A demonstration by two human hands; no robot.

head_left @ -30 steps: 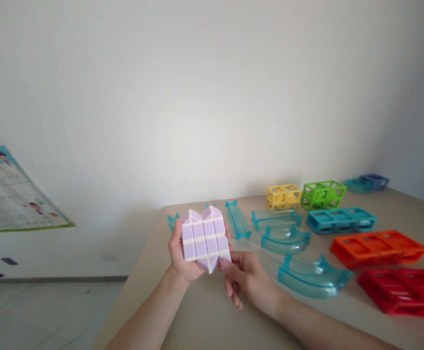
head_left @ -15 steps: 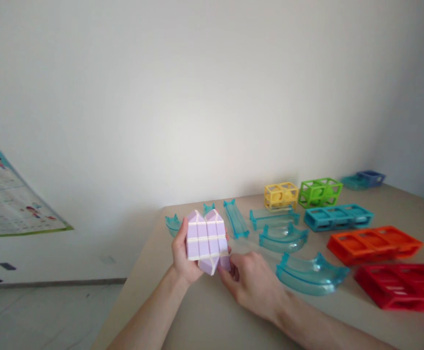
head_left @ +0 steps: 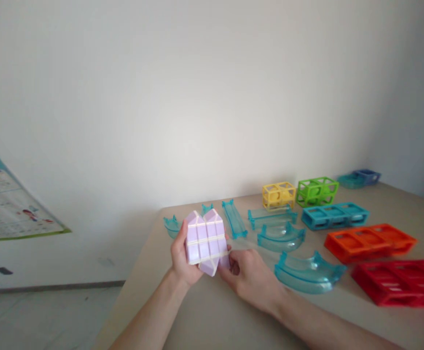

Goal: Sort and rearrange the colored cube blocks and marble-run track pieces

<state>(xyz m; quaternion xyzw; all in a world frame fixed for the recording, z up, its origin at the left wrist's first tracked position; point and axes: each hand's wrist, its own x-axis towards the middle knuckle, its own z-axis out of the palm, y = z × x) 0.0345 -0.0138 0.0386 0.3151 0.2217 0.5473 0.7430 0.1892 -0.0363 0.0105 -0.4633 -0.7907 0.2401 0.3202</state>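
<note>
A lavender block puzzle (head_left: pixel 205 243) with cream seams and pointed upper pieces is held up above the table. My left hand (head_left: pixel 183 257) wraps round its left side and underside, with fingertips showing past the right edge. At the lower right corner, my right hand (head_left: pixel 250 277) has its thumb and curled fingers closed on a small lavender piece of the puzzle. Part of that corner is hidden by the fingers. Clear teal curved track pieces (head_left: pixel 308 274) lie on the table just right of my right hand.
On the table (head_left: pixel 149 287) stand yellow (head_left: pixel 279 196), green (head_left: pixel 317 192), teal (head_left: pixel 334 216), orange (head_left: pixel 368 242) and red (head_left: pixel 403 282) frame blocks. A straight clear track (head_left: pixel 234 219) lies behind the puzzle. A poster (head_left: pixel 11 199) hangs on the left wall.
The puzzle has tilted slightly in my left hand, its seams now slanting more. My right hand stays at its lower right corner. The view has shifted slightly.
</note>
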